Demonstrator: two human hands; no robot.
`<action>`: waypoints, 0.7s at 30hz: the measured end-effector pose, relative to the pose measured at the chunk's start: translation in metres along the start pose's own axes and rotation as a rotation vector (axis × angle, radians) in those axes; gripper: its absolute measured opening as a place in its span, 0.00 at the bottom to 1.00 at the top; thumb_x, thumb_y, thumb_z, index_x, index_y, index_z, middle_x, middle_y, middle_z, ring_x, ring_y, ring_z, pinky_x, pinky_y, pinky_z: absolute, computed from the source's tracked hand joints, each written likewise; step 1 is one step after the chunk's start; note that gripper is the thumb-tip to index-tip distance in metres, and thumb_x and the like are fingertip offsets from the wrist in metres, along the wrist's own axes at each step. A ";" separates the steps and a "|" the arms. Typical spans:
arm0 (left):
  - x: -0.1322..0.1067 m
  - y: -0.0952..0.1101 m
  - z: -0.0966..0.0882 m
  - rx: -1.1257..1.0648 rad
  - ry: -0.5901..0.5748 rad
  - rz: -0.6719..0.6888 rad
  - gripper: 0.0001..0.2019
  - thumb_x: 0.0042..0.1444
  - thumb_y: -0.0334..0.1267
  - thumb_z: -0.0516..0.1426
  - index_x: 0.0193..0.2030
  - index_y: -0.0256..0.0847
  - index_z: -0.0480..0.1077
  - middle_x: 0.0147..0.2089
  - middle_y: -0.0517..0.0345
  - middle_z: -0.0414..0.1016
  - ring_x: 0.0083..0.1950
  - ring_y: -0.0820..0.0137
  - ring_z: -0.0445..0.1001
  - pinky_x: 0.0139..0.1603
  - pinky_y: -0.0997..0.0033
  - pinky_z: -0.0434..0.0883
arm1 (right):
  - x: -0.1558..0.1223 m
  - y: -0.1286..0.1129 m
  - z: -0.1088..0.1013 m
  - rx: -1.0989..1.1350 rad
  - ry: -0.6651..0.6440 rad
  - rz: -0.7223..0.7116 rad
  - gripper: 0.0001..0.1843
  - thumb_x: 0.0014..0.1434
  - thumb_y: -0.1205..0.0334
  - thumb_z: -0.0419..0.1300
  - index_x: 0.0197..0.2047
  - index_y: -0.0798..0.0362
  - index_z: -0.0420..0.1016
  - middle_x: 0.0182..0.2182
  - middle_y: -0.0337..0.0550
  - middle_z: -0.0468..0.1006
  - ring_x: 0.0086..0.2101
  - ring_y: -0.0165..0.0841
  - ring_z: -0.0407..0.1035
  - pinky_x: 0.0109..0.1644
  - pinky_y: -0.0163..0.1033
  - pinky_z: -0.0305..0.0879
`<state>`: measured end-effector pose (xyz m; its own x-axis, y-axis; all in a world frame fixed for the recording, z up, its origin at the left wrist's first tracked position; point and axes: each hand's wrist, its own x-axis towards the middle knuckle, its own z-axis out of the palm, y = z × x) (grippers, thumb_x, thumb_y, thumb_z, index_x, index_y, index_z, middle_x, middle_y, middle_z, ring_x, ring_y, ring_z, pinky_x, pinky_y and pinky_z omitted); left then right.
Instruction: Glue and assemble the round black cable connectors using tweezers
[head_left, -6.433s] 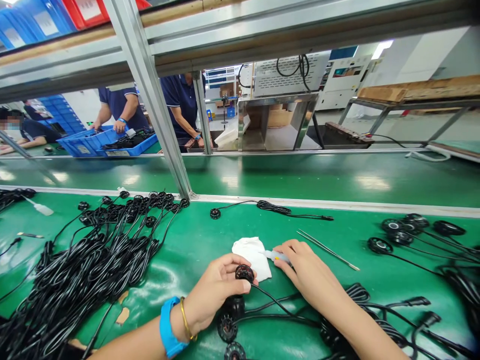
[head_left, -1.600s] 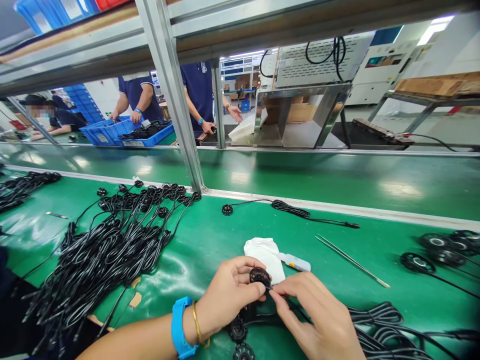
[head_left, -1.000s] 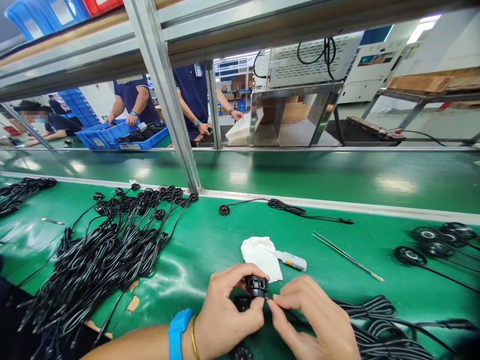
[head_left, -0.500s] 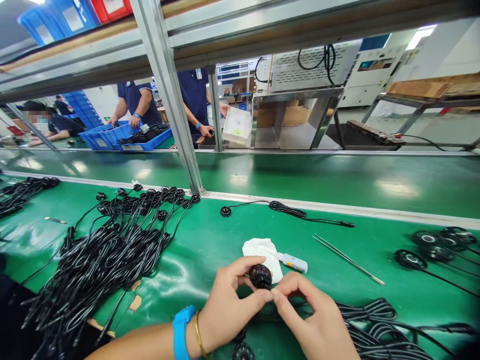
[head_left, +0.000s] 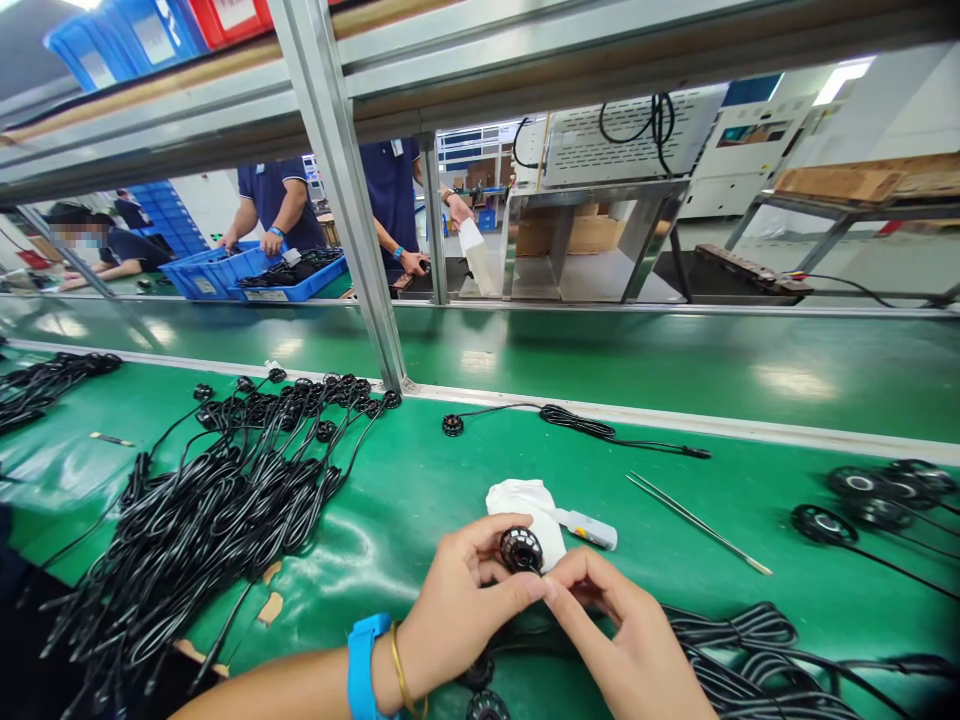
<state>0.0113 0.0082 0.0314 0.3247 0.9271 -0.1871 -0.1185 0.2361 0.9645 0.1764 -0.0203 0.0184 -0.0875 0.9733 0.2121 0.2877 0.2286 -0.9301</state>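
Note:
My left hand (head_left: 457, 610) is closed round a small round black part (head_left: 521, 549) on a black cable, held just above the green bench. My right hand (head_left: 622, 640) pinches the same part at its lower right edge, thumb against my left thumb. A blue band and a gold bangle sit on my left wrist. Right behind the part lie a white cloth (head_left: 525, 505) and a small white tube (head_left: 589, 528). Thin metal tweezers (head_left: 697, 522) rest to the right.
A big heap of black cables (head_left: 202, 510) fills the left of the green bench (head_left: 405, 480). More cables (head_left: 757, 650) and round parts (head_left: 862, 495) lie right. One single cable (head_left: 577, 425) lies by the rail. A metal post (head_left: 352, 200) stands ahead. People work at blue bins (head_left: 247, 280) beyond the belt.
My right hand has left the white tube and joined my left on the round part. The part has been turned between my fingers. A person behind has lifted and tilted a white tray.

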 end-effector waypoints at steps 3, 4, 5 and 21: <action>-0.001 0.004 -0.003 -0.051 -0.050 0.037 0.23 0.52 0.40 0.67 0.55 0.39 0.73 0.52 0.49 0.78 0.51 0.63 0.74 0.53 0.68 0.70 | 0.006 -0.001 -0.009 -0.083 -0.077 -0.048 0.19 0.69 0.49 0.53 0.31 0.50 0.71 0.28 0.38 0.74 0.30 0.33 0.70 0.36 0.33 0.68; -0.002 0.004 -0.004 -0.050 -0.059 0.043 0.22 0.53 0.40 0.66 0.55 0.40 0.73 0.52 0.50 0.78 0.53 0.63 0.74 0.53 0.69 0.70 | 0.010 0.001 -0.017 -0.180 -0.081 -0.066 0.19 0.70 0.49 0.51 0.32 0.50 0.72 0.29 0.39 0.75 0.32 0.33 0.70 0.38 0.34 0.68; -0.001 0.004 -0.006 -0.040 -0.065 0.040 0.22 0.54 0.41 0.66 0.56 0.40 0.72 0.52 0.50 0.78 0.53 0.63 0.73 0.53 0.69 0.69 | 0.015 0.004 -0.029 -0.308 -0.057 -0.070 0.20 0.70 0.49 0.49 0.33 0.49 0.73 0.32 0.40 0.76 0.34 0.35 0.71 0.41 0.35 0.68; 0.006 0.001 -0.003 0.296 0.060 0.067 0.21 0.49 0.33 0.62 0.52 0.34 0.74 0.39 0.53 0.76 0.33 0.72 0.69 0.34 0.75 0.68 | 0.029 0.022 -0.085 -0.263 0.247 0.061 0.15 0.64 0.46 0.55 0.38 0.50 0.69 0.33 0.44 0.78 0.29 0.35 0.75 0.34 0.38 0.75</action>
<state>0.0101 0.0147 0.0311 0.2688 0.9553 -0.1230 0.1431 0.0866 0.9859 0.2610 0.0145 0.0293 0.1612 0.9535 0.2546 0.5236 0.1360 -0.8410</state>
